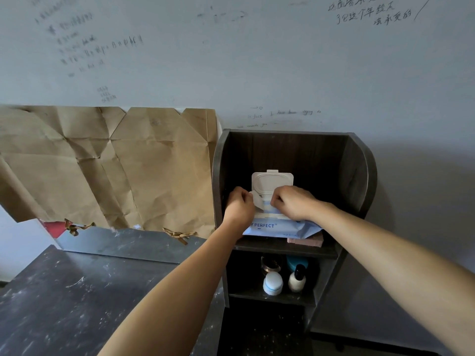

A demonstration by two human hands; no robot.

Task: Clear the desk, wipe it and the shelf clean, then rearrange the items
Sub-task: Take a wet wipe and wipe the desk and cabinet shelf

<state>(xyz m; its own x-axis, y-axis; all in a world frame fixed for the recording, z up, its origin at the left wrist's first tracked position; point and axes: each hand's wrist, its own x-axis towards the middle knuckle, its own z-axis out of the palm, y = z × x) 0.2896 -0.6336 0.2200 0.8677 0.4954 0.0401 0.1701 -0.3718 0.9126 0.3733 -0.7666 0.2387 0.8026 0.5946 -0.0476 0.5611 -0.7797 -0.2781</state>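
Both hands are worked at the wipes pack [280, 226], which lies on the top level of the shelf [359, 170] with its lid flipped up. The left hand [240, 201] is clenched on a peeled seal flap at the pack's opening; the right hand [293, 201] is pinched over the same opening, apparently on a wipe, though that is hidden. Left of the shelf, the bench [77, 291] is seen bare but dusty, so clearing is judged largely done. Wiping appears not yet begun. Below the pack, bottles [297, 278] are kept on the shelf's lower level, so emptying, wiping and rearranging are left.
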